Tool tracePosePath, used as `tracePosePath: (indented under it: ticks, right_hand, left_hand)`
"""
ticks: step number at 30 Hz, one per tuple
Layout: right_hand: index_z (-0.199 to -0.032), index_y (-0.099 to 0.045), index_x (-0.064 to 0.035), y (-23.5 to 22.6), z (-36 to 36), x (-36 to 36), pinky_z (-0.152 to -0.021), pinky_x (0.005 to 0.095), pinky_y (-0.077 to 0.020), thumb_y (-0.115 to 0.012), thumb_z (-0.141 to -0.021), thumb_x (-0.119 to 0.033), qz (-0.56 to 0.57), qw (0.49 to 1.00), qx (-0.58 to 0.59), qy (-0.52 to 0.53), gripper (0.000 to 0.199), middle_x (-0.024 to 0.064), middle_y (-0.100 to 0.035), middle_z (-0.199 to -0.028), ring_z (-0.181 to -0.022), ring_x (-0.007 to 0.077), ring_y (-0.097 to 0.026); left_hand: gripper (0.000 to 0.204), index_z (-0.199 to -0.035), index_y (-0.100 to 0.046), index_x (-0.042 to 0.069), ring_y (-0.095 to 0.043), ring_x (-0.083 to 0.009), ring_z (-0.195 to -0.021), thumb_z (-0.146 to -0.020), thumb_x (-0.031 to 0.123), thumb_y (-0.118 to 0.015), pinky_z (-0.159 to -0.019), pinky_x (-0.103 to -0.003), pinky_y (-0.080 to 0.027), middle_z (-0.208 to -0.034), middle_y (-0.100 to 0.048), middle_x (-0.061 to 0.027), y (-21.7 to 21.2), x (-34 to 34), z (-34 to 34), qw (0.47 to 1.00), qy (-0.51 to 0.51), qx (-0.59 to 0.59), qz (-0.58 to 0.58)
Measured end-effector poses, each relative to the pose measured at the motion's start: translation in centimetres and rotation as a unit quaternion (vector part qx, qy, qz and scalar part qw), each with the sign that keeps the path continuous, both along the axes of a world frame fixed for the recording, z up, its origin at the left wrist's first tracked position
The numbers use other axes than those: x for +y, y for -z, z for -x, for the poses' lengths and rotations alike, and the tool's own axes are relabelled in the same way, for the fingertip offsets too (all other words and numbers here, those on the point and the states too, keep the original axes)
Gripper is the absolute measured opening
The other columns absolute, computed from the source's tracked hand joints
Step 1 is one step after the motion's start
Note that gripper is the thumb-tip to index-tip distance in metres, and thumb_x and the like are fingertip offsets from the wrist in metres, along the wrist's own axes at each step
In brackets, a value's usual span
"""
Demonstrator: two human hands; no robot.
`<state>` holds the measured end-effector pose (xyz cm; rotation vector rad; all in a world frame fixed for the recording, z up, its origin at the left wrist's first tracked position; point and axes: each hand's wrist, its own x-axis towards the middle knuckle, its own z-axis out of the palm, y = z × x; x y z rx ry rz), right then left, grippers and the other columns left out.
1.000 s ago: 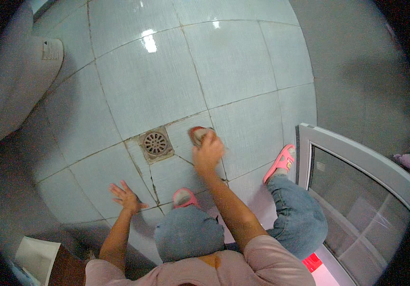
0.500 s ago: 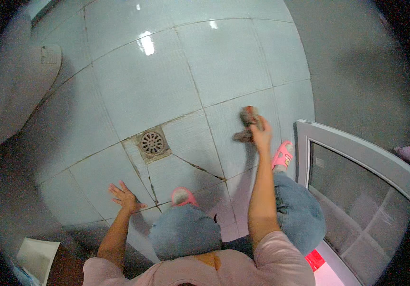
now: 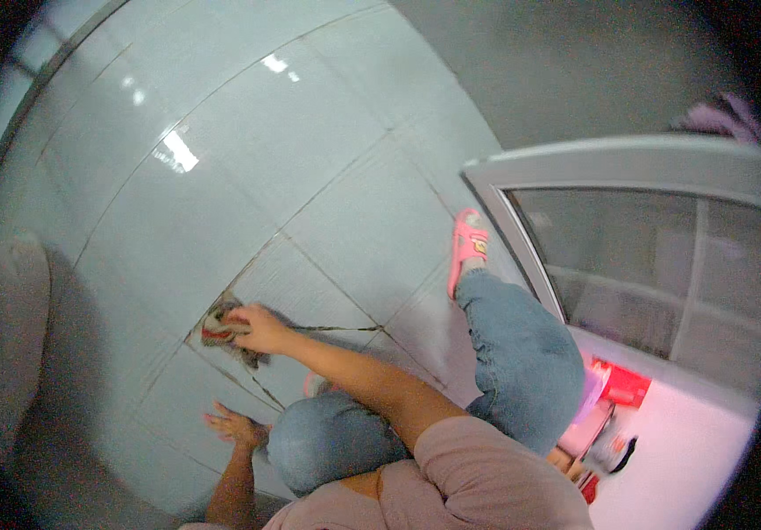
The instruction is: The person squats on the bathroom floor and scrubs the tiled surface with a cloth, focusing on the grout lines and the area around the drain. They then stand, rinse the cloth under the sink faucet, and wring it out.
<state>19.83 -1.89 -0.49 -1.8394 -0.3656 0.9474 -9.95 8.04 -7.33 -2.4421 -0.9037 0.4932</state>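
My right hand (image 3: 263,331) is closed on a crumpled, dirty grey-brown rag (image 3: 219,325) with a reddish patch. The rag lies on the wet-looking pale tiled floor (image 3: 213,221), over the spot where the round drain sits, so the drain is hidden. Close to my left knee, my left hand (image 3: 237,427) rests on the tiles with its fingers spread and nothing in it.
A pink sandal (image 3: 467,243) is on my right foot, beside a framed glass door (image 3: 619,256). Past the door lie red items (image 3: 621,385) on a light floor. A smooth pale fixture base (image 3: 22,300) stands at the left.
My right hand has carried the rag leftward and nearer to me, from the tiles on the right to the drain. The view has turned. My left hand stays on the floor.
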Motion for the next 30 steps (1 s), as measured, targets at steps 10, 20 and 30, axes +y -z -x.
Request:
tracePosePath:
  ticks: [10, 20, 30]
  right_hand:
    - [-0.122, -0.045, -0.0054, -5.8, -7.4, -8.3, -0.063, 0.0311, -0.0482, -0.063, -0.077, -0.027, 0.001, 0.973, 0.227, -0.029, 0.053, 0.0097, -0.058, -0.1, -0.077, 0.0177, -0.056]
    - [-0.117, -0.04, -0.007, -11.2, -5.5, -27.5, -0.047, 0.026, -0.0426, -0.062, -0.073, -0.021, -0.024, 0.935, 0.335, 0.111, 0.051, 0.0067, -0.054, -0.083, -0.068, 0.0144, -0.054]
    - [-0.116, -0.042, 0.0003, -7.5, 15.0, -55.9, -0.073, 0.033, -0.0488, -0.058, -0.075, -0.011, -0.084, 0.737, 0.222, 0.632, 0.045, 0.0109, -0.055, -0.1, -0.086, 0.0189, -0.056]
  left_hand:
    - [0.142, -0.134, 0.025, 0.017, 0.01, -0.0422, -0.131, -0.047, 0.028, -0.086, -0.096, -0.063, -0.022, -0.141, 0.019, -0.022, -4.3, 1.0, -3.7, 0.893, -0.252, 0.199, 0.316]
    - [0.077, -0.14, -0.002, 0.016, -0.012, -0.0386, -0.13, -0.085, 0.045, -0.046, -0.094, -0.057, -0.03, -0.143, -0.004, -0.0185, 2.9, 6.7, 0.1, 0.957, -0.171, 0.179, 0.151]
    - [0.038, -0.108, -0.045, 0.006, -0.052, -0.0288, -0.086, -0.082, 0.032, -0.054, -0.07, -0.045, -0.044, -0.096, -0.052, -0.0143, -1.1, 8.6, -17.3, 0.707, 0.288, 0.572, 0.299]
